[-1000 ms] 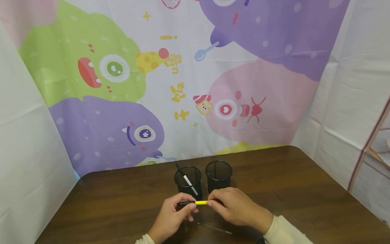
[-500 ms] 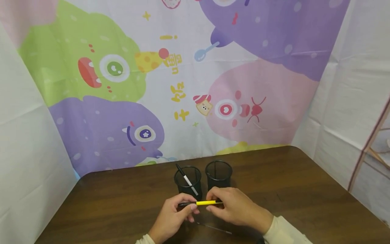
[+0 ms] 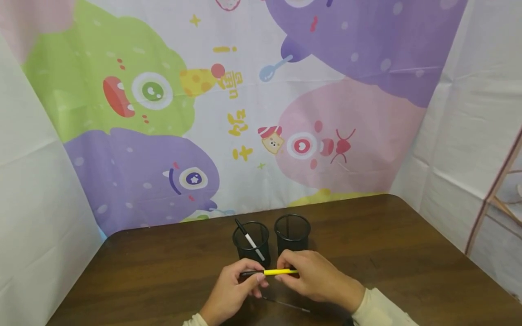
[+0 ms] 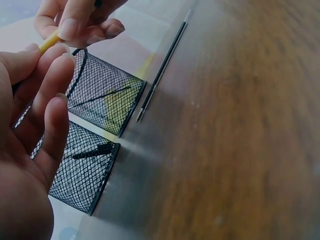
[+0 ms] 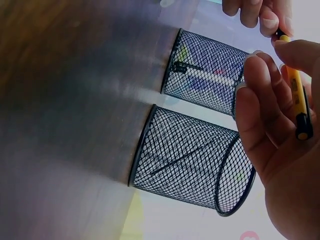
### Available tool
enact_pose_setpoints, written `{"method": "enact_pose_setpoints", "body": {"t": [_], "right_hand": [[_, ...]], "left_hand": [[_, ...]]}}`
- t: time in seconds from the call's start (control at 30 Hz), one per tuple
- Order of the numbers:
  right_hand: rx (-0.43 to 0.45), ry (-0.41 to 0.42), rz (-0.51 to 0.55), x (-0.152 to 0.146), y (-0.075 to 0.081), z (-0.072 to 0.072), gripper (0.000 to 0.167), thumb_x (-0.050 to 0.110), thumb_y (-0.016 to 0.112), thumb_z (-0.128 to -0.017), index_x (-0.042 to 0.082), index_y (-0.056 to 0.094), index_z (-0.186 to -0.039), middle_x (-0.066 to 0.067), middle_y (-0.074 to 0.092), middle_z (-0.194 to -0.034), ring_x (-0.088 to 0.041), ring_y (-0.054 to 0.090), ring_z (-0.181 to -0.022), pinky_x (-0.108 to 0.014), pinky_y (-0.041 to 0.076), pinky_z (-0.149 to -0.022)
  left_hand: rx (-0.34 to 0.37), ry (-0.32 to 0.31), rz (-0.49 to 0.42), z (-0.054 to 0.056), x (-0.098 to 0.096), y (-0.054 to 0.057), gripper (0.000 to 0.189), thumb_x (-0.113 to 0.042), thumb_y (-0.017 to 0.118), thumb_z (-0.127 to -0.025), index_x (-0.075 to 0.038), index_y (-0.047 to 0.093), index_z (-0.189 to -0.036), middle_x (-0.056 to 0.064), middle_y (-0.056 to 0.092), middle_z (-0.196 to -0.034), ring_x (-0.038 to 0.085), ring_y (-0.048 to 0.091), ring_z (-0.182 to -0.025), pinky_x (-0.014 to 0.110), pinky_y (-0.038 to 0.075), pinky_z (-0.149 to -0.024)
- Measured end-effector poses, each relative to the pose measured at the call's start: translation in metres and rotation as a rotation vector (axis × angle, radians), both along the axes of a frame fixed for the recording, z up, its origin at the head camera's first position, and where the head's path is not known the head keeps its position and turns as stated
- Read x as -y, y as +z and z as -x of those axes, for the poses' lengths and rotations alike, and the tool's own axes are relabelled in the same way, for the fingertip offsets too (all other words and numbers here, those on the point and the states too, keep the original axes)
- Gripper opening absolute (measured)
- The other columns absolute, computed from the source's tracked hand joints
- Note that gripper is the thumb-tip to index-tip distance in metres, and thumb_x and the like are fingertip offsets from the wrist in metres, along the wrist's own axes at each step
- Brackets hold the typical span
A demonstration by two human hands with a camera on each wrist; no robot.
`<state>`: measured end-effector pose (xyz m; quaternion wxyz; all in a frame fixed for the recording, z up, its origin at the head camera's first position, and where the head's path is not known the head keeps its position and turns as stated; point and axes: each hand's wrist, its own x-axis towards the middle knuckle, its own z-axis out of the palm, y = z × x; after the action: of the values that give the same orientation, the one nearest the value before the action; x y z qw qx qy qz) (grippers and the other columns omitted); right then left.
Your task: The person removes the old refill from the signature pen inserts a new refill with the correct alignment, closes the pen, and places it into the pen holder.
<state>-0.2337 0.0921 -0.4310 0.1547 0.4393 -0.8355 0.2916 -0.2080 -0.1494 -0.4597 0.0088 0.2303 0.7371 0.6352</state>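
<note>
Both hands hold a yellow and black pen point(image 3: 277, 272) level in front of the mesh cups. My left hand point(image 3: 228, 290) pinches its black part between thumb and fingers. The thumb and fingers of my right hand point(image 3: 322, 278) are on the yellow barrel. In the right wrist view, the pen's black clip end point(image 5: 303, 125) sticks out past the thumb, over the palm. A thin pen refill point(image 3: 285, 304) lies on the table below the hands; the left wrist view shows this dark refill point(image 4: 165, 65) with its metal tip.
Two black mesh pen cups stand side by side behind the hands. A black and white marker point(image 3: 249, 240) leans in the left cup point(image 3: 242, 254); the right cup point(image 3: 292, 244) has a thin dark line showing through its mesh. Printed cloth point(image 3: 253, 190) hangs behind the brown table point(image 3: 142, 271).
The right fingers have parted slightly, and more of the yellow barrel shows between the hands. The left hand keeps its grip, almost unmoved. The refill and cups stay in place.
</note>
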Motion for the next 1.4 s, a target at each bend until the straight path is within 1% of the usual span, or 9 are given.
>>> {"method": "enact_pose_setpoints", "body": {"t": [0.17,0.5,0.83,1.0,1.13,1.23,1.3,1.4], "right_hand": [[0.029,0.001,-0.015,-0.0003,0.0012,-0.001,0.017,0.027,0.075,-0.092,0.026,0.058,-0.092,0.021,0.053,-0.077,0.002,0.049,-0.065,-0.016,0.044,-0.056],[0.052,0.012,-0.019,0.0001,0.0022,-0.0023,0.012,0.034,0.069,-0.097,0.026,0.062,-0.091,0.021,0.053,-0.077,0.001,0.049,-0.065,-0.017,0.045,-0.058],[0.021,0.036,-0.014,0.0013,0.0008,-0.0014,0.015,0.036,0.063,-0.1,0.024,0.066,-0.091,0.021,0.053,-0.077,0.001,0.048,-0.064,-0.015,0.044,-0.057],[0.03,0.034,-0.017,0.0012,0.0005,-0.0014,0.016,0.036,0.062,-0.101,0.024,0.067,-0.092,0.021,0.054,-0.077,0.001,0.049,-0.065,-0.016,0.044,-0.058],[0.082,0.022,-0.02,-0.0007,0.0013,-0.0015,0.014,0.034,0.068,-0.097,0.02,0.065,-0.098,0.019,0.056,-0.078,0.0,0.05,-0.064,-0.016,0.046,-0.057],[0.103,0.013,-0.012,-0.0016,0.0019,-0.0015,0.02,0.027,0.074,-0.093,0.017,0.061,-0.102,0.018,0.056,-0.079,0.0,0.051,-0.062,-0.016,0.046,-0.055],[0.092,0.008,-0.005,-0.0017,0.0018,-0.0014,0.024,0.023,0.077,-0.09,0.016,0.058,-0.102,0.018,0.056,-0.078,0.001,0.051,-0.061,-0.015,0.046,-0.054],[0.07,-0.004,0.002,-0.0021,0.0013,-0.0011,0.026,0.02,0.079,-0.088,0.018,0.055,-0.099,0.018,0.054,-0.077,0.003,0.049,-0.061,-0.015,0.045,-0.053]], "left_hand": [[-0.008,0.01,0.029,0.0004,0.0007,0.0004,0.019,-0.02,0.067,-0.098,-0.003,0.066,-0.107,0.011,0.073,-0.087,0.017,0.068,-0.064,0.034,0.06,-0.063],[-0.018,0.003,0.04,-0.0001,0.0008,0.0016,0.02,-0.021,0.066,-0.098,-0.003,0.064,-0.107,0.011,0.073,-0.088,0.017,0.068,-0.064,0.033,0.06,-0.063],[-0.045,-0.014,0.043,0.0007,0.0013,-0.0006,0.019,-0.022,0.064,-0.099,-0.004,0.063,-0.107,0.01,0.073,-0.089,0.017,0.068,-0.064,0.033,0.06,-0.063],[-0.051,-0.021,0.038,0.0006,0.0009,-0.0013,0.016,-0.019,0.064,-0.099,-0.005,0.062,-0.108,0.01,0.073,-0.09,0.018,0.068,-0.064,0.034,0.06,-0.063],[-0.044,-0.008,0.034,0.0002,0.0008,-0.0007,0.018,-0.019,0.064,-0.099,-0.004,0.062,-0.108,0.01,0.073,-0.09,0.018,0.069,-0.064,0.035,0.061,-0.063],[-0.034,0.004,0.033,-0.0006,0.0008,0.0004,0.02,-0.02,0.065,-0.099,-0.003,0.062,-0.108,0.011,0.073,-0.09,0.019,0.069,-0.064,0.035,0.061,-0.064],[-0.031,0.008,0.033,-0.0011,0.0008,0.0007,0.02,-0.02,0.065,-0.099,-0.002,0.062,-0.108,0.011,0.073,-0.09,0.019,0.069,-0.064,0.036,0.061,-0.064],[-0.025,0.008,0.031,-0.0016,0.0006,0.0011,0.019,-0.019,0.065,-0.099,-0.002,0.062,-0.108,0.012,0.073,-0.09,0.019,0.069,-0.064,0.036,0.061,-0.064]]}}
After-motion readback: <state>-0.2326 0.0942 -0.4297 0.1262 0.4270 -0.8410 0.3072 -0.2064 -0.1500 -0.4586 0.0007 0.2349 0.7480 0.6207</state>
